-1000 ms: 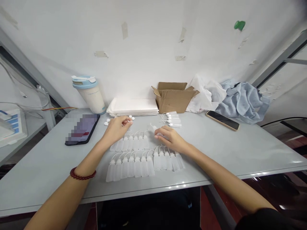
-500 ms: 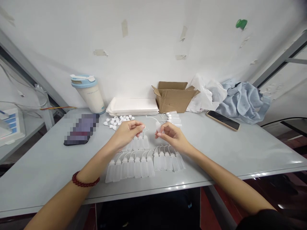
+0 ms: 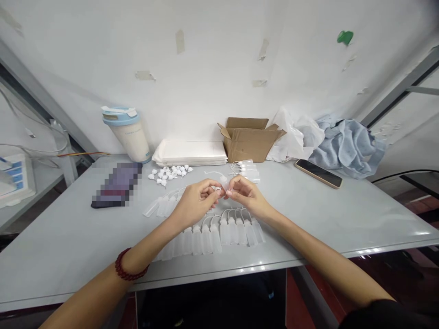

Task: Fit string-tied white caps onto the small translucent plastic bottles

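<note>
My right hand (image 3: 249, 197) pinches a small translucent squeeze bottle (image 3: 225, 183), whose thin curved tube (image 3: 213, 172) sticks out to the left. Close beside it, my left hand (image 3: 197, 201) has thumb and forefinger closed on a small white cap (image 3: 217, 188), mostly covered by the fingers. The two hands nearly meet over the table. Below them lies a row of similar flat bottles with curved tubes (image 3: 206, 240), partly hidden by my left forearm. More bottles (image 3: 164, 205) lie behind my left wrist. A pile of small white caps (image 3: 168, 174) sits farther back.
At the back stand a cup with a blue lid (image 3: 126, 132), a stack of white envelopes (image 3: 192, 151) and an open cardboard box (image 3: 252, 141). A few bottles (image 3: 249, 170) lie before the box. Phones (image 3: 318, 173) flank the work area; a plastic bag (image 3: 297, 132) and blue cloth (image 3: 353, 146) lie right.
My left hand has moved right and slightly towards me, bringing the white cap up to the bottle. My right hand stays nearly in place.
</note>
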Demonstrator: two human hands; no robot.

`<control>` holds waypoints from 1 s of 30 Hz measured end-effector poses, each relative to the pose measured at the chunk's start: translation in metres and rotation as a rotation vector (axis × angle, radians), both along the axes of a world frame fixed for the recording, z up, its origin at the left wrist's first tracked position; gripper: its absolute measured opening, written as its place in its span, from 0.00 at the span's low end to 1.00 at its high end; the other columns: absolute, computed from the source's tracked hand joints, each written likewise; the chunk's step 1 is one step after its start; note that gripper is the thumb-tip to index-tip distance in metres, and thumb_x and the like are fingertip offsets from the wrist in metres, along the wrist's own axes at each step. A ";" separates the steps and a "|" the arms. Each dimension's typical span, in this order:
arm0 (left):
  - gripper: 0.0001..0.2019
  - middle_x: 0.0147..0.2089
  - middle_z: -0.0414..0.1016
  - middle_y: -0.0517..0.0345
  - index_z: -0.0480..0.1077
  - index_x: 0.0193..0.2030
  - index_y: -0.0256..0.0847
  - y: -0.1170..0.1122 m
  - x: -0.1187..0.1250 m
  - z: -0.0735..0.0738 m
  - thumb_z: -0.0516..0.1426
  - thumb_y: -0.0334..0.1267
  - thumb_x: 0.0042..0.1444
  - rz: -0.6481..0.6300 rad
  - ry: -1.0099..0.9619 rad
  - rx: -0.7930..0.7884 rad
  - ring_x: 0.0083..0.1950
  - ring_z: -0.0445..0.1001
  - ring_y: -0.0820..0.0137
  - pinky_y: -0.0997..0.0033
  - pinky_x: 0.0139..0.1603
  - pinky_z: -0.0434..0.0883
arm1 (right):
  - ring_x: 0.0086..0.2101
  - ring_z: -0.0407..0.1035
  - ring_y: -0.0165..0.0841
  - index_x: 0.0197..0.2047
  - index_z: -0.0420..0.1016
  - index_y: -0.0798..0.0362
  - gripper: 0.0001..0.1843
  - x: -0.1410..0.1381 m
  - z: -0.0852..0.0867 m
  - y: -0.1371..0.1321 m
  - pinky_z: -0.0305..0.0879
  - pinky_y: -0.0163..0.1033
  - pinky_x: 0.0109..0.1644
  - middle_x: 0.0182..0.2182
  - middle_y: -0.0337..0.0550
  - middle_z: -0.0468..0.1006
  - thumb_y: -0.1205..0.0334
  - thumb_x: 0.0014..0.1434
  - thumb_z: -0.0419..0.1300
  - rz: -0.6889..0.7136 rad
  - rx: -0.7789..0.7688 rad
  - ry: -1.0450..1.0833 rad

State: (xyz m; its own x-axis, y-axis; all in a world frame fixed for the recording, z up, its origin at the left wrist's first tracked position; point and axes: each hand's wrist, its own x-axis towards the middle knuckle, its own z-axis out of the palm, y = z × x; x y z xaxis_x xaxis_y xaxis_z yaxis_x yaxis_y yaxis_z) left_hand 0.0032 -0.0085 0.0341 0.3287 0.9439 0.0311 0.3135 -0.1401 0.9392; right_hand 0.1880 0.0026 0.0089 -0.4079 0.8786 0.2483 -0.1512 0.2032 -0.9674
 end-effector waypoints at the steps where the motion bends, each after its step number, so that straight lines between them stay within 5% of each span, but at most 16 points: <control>1: 0.12 0.25 0.71 0.62 0.71 0.43 0.39 0.000 0.000 0.001 0.56 0.43 0.56 -0.011 0.004 -0.013 0.27 0.73 0.71 0.71 0.32 0.72 | 0.34 0.71 0.29 0.33 0.66 0.51 0.11 0.000 0.000 0.000 0.68 0.40 0.43 0.30 0.36 0.71 0.56 0.56 0.65 0.000 -0.002 0.003; 8: 0.11 0.27 0.75 0.61 0.73 0.42 0.39 -0.001 -0.004 0.003 0.58 0.42 0.55 -0.053 0.028 -0.004 0.27 0.75 0.71 0.72 0.31 0.73 | 0.34 0.70 0.30 0.33 0.65 0.51 0.11 0.001 -0.002 0.001 0.66 0.40 0.42 0.30 0.37 0.73 0.56 0.57 0.64 0.016 -0.009 0.015; 14: 0.11 0.33 0.78 0.56 0.75 0.30 0.39 0.005 -0.011 0.004 0.58 0.45 0.54 0.091 0.222 0.274 0.35 0.74 0.68 0.71 0.36 0.71 | 0.31 0.72 0.30 0.34 0.61 0.50 0.11 0.004 -0.001 0.001 0.62 0.40 0.41 0.34 0.40 0.77 0.57 0.60 0.61 0.128 -0.060 0.059; 20: 0.12 0.29 0.74 0.58 0.74 0.32 0.36 0.008 -0.016 0.010 0.63 0.45 0.48 0.066 0.061 0.084 0.29 0.71 0.71 0.71 0.32 0.69 | 0.26 0.67 0.27 0.38 0.57 0.49 0.15 0.006 -0.002 0.001 0.61 0.38 0.36 0.33 0.39 0.78 0.56 0.59 0.61 0.199 -0.138 0.048; 30: 0.13 0.36 0.76 0.56 0.78 0.38 0.39 0.011 -0.018 0.010 0.62 0.44 0.49 0.024 0.040 0.120 0.28 0.68 0.73 0.71 0.30 0.70 | 0.25 0.60 0.26 0.42 0.61 0.51 0.14 0.006 -0.001 -0.001 0.57 0.35 0.32 0.32 0.40 0.77 0.55 0.59 0.61 0.202 -0.146 -0.027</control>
State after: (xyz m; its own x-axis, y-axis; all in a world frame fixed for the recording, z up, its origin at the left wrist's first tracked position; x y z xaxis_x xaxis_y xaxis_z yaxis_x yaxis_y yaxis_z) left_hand -0.0147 0.0024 0.0442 0.3093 0.9419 0.1312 0.3552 -0.2424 0.9028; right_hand 0.1941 0.0018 0.0076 -0.5839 0.8041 0.1114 -0.1481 0.0294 -0.9885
